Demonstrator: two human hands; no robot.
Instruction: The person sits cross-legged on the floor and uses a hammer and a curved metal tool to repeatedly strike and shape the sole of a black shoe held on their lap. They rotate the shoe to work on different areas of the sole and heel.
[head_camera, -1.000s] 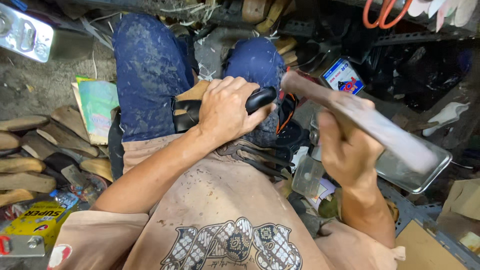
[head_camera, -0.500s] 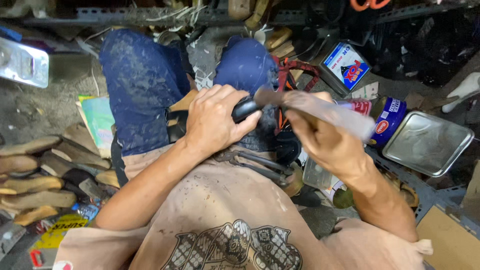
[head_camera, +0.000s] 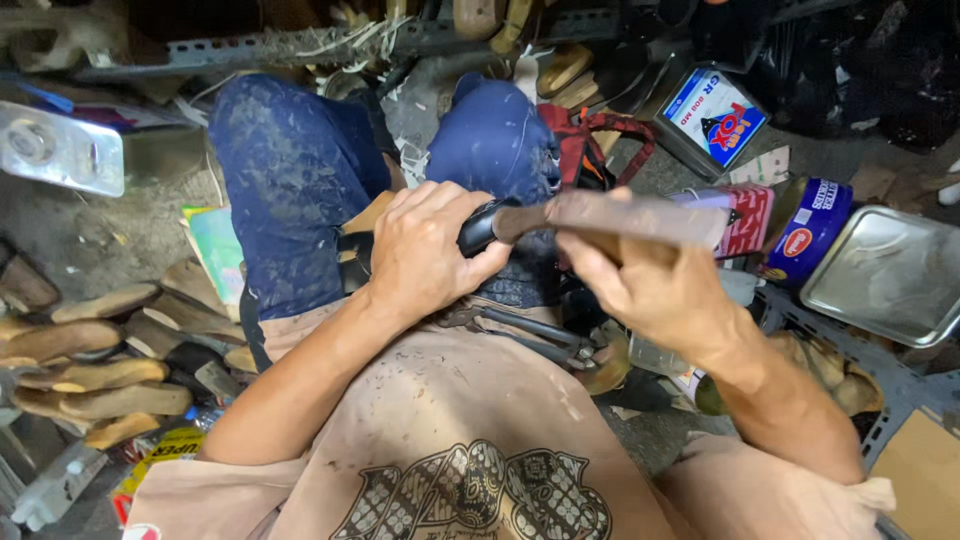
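Left hand (head_camera: 425, 255): your fingers are clenched over a black shoe piece (head_camera: 480, 228), pinning it on your lap so it cannot twist.
Right hand (head_camera: 650, 290): your fingers are wrapped round the near end of a long flat brown tool (head_camera: 630, 215); its far end meets the black piece just right of your left fingers, so one hand steadies while the other works.
Pliers (head_camera: 520, 328): lying on your apron just below both hands, within easy reach.
Wooden soles (head_camera: 100, 345): stacked on the floor well left of your left fingers.
Metal tray (head_camera: 885, 275) and tins (head_camera: 805, 235): beyond your right fingers, on the floor.
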